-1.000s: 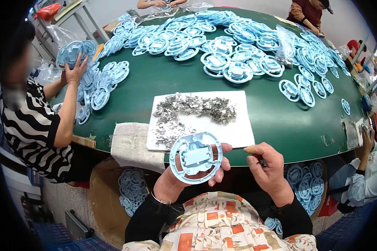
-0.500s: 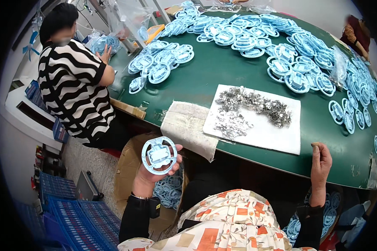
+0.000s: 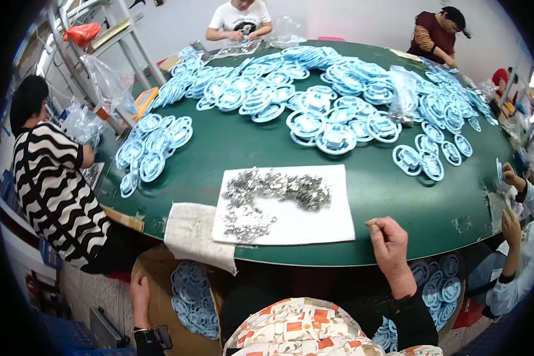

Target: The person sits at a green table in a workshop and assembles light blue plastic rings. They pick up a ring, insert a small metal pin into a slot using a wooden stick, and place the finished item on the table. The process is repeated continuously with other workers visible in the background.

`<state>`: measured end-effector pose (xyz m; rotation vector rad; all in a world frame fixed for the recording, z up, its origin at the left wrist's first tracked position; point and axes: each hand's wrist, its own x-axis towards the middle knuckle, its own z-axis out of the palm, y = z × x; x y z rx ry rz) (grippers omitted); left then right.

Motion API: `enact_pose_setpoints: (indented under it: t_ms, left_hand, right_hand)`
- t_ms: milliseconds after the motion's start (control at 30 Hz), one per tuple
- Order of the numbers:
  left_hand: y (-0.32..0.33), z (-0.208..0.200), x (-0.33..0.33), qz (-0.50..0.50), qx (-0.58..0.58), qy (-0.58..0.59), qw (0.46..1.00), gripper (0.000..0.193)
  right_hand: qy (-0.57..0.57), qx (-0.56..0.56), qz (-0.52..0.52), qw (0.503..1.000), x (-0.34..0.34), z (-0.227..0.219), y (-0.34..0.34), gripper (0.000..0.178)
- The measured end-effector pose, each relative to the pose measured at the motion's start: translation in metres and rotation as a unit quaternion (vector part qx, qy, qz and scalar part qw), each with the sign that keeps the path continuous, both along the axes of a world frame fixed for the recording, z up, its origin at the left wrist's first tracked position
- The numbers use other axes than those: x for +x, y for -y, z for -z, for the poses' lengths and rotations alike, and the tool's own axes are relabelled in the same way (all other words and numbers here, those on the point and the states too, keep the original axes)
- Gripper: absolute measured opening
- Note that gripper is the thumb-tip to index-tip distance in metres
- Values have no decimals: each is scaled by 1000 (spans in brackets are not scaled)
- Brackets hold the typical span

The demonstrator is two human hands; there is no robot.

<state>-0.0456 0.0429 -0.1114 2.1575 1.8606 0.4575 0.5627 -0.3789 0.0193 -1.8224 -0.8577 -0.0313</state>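
Pale-blue rings (image 3: 193, 299) (openwork, overlapping) heaped; left hand (image 3: 140, 292), right hand (image 3: 390, 243) curled; cannot tell if pinching anything.

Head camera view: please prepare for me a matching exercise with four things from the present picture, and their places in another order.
Things:
1. Small silvery pieces
2. Left hand
3. Pale cloth
4. Right hand

Places:
A. Draped over the near edge of the green table
B. To the right of the white board
C. Spread in a heap on the white board
D. By the cardboard box, at lower left

Pairs: 1-C, 2-D, 3-A, 4-B
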Motion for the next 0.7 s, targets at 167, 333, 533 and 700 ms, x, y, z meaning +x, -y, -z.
enact_pose_setpoints:
  t_ms: [167,333,533,700]
  left_hand:
    - [73,-198,283,229,58,230,944,23]
    - [88,-243,483,558,168,171,794,24]
    - [93,-193,661,614,147,-26,775,70]
    - [103,-186,715,556,23,-135,820,80]
  right_hand:
    - [31,6,-17,999,2,4,-1,6]
    - [23,-11,-11,1000,0,-1,5,7]
    - [16,-8,-23,1000,3,-1,3,8]
    - [3,-11,-28,1000,6,2,5,9]
